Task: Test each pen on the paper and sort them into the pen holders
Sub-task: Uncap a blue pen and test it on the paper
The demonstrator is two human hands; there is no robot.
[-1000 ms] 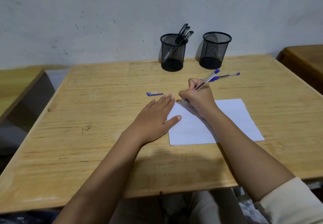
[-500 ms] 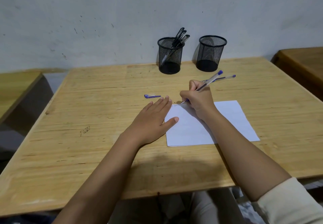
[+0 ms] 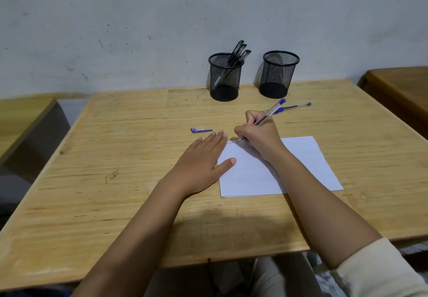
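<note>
My right hand point(image 3: 259, 135) grips a clear pen with a blue end point(image 3: 269, 113), its tip touching the top left corner of the white paper point(image 3: 301, 164), where faint blue marks show. My left hand point(image 3: 203, 160) lies flat, fingers spread, on the table and the paper's left edge. A blue pen cap point(image 3: 201, 130) lies just beyond my left fingers. Another blue pen point(image 3: 294, 106) lies on the table behind my right hand. Two black mesh pen holders stand at the back: the left holder point(image 3: 224, 77) has several black pens, the right holder point(image 3: 279, 74) looks empty.
The wooden table point(image 3: 115, 134) stands against a grey wall. Other wooden tables sit at the far left point(image 3: 20, 113) and far right point(image 3: 403, 88). A small dark scribble point(image 3: 112, 175) marks the tabletop left of my arm.
The view has shifted slightly. My right hand keeps the pen tip at the paper's top left corner with small movements; my left hand stays flat on the paper's edge.
</note>
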